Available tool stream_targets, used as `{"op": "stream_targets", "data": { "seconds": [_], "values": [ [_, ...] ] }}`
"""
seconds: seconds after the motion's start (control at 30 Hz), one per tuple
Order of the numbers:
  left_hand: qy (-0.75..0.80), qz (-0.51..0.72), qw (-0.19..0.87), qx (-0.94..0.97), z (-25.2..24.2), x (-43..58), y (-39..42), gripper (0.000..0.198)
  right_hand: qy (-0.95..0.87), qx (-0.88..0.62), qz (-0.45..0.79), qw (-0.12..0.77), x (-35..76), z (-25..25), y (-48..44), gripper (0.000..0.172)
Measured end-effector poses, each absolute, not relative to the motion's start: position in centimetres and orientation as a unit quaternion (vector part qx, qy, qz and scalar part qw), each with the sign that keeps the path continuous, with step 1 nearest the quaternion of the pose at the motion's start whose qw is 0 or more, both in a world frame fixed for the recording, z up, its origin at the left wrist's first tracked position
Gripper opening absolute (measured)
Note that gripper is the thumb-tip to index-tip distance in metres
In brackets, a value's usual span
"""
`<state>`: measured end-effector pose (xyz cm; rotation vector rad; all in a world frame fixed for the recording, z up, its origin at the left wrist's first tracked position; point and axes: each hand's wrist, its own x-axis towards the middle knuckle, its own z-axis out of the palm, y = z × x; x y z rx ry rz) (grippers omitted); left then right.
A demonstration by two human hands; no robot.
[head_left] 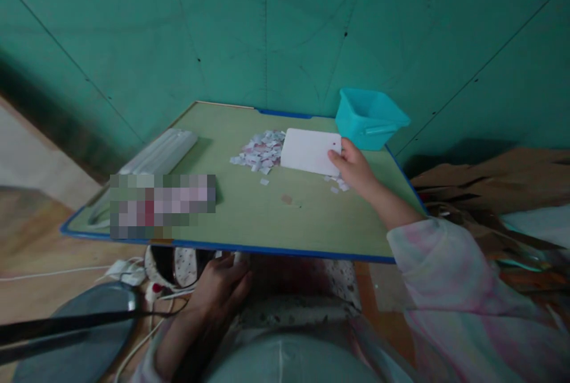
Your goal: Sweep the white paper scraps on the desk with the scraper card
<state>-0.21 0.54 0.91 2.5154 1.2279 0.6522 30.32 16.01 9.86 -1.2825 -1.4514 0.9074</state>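
In my right hand [351,166] is a thin white board [309,151] with rounded corners and a small red dot near its right end. My thumb lies on top and the fingers go underneath. The board is over the table, its left edge against a pile of small white paper pieces [260,150]. A few more paper pieces [341,182] lie under my right hand. Below the table's front edge, my left hand [225,279] rests near my lap with curled fingers. What those fingers hold, if anything, cannot be made out.
A turquoise plastic bin [371,119] stands at the back right corner of the green, blue-edged table [249,222]. A long white wrapped bundle [160,151] lies at the left, behind a pixelated object [162,206]. Cardboard sheets [499,187] are stacked at right; a grey round stool [84,323] is lower left.
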Motion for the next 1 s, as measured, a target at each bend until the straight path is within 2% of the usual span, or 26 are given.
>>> {"op": "stream_targets", "data": {
  "seconds": [0.27, 0.4, 0.47, 0.7, 0.9, 1.0],
  "values": [
    [0.432, 0.237, 0.154, 0.857, 1.2, 0.0, 0.0, 0.026, -0.579, -0.496, 0.352, 0.544, 31.4, 10.2, 16.3, 0.025],
    [0.447, 0.236, 0.151, 0.85, 0.7, 0.1, -0.1, 0.032, -0.611, -0.502, 0.348, 0.503, 30.7, 8.9, 17.0, 0.025],
    [0.444, 0.25, 0.152, 0.847, 0.6, 0.2, -0.2, 0.028, -0.613, -0.501, 0.368, 0.488, 30.4, 9.0, 16.9, 0.023],
    [0.443, 0.281, 0.16, 0.836, 0.9, 0.3, -0.4, 0.026, -0.553, -0.498, 0.39, 0.543, 30.7, 9.8, 16.2, 0.025],
    [0.451, 0.266, 0.147, 0.839, 0.7, 0.3, -0.1, 0.029, -0.57, -0.5, 0.451, 0.471, 30.1, 9.7, 16.0, 0.025],
    [0.453, 0.273, 0.149, 0.835, 0.4, 0.3, 0.2, 0.03, -0.564, -0.5, 0.444, 0.485, 30.1, 10.1, 15.6, 0.022]
  ]
}}
